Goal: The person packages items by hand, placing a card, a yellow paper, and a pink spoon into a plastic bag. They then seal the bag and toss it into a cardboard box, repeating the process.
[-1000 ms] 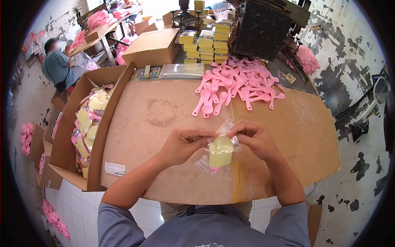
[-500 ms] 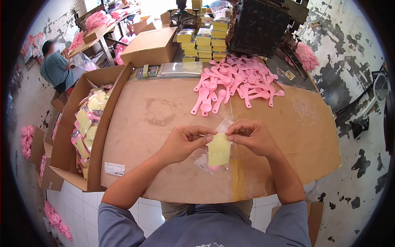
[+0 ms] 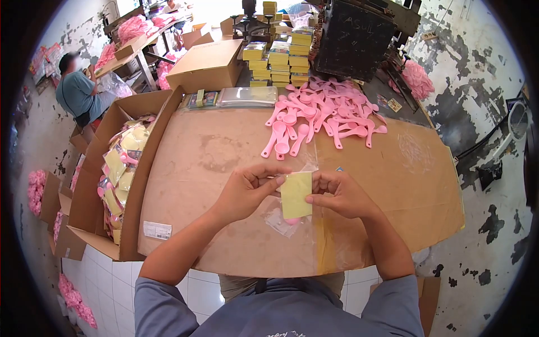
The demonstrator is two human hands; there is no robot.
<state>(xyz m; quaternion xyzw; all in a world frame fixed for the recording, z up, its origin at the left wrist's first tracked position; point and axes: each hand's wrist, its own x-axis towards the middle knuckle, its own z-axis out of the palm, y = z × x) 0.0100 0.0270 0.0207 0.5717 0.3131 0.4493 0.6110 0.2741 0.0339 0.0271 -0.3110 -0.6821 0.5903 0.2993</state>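
Observation:
A pale yellow card (image 3: pixel 296 196) is held upright in front of me between both hands. My left hand (image 3: pixel 251 194) is closed in a pinch at the card's upper left corner. My right hand (image 3: pixel 341 194) grips the right edge, thumb on the front and fingers partly hidden behind. Under the card lies a clear plastic bag (image 3: pixel 273 221). The pink end of a spoon (image 3: pixel 292 221) shows just below the card; the rest of it is hidden.
Pink spoons (image 3: pixel 323 109) are heaped at the table's far side. An open carton (image 3: pixel 154 188) of packed pieces stands left. Behind are a closed box (image 3: pixel 205 60), stacks of yellow-edged cards (image 3: pixel 279 58), clear sleeves (image 3: pixel 248 96) and a black machine (image 3: pixel 355 38). A person (image 3: pixel 78 90) sits far left.
The card has shifted slightly up and straightened. My right hand has moved from its top edge to its right edge, fingers now behind it. The left hand stays near the upper left corner.

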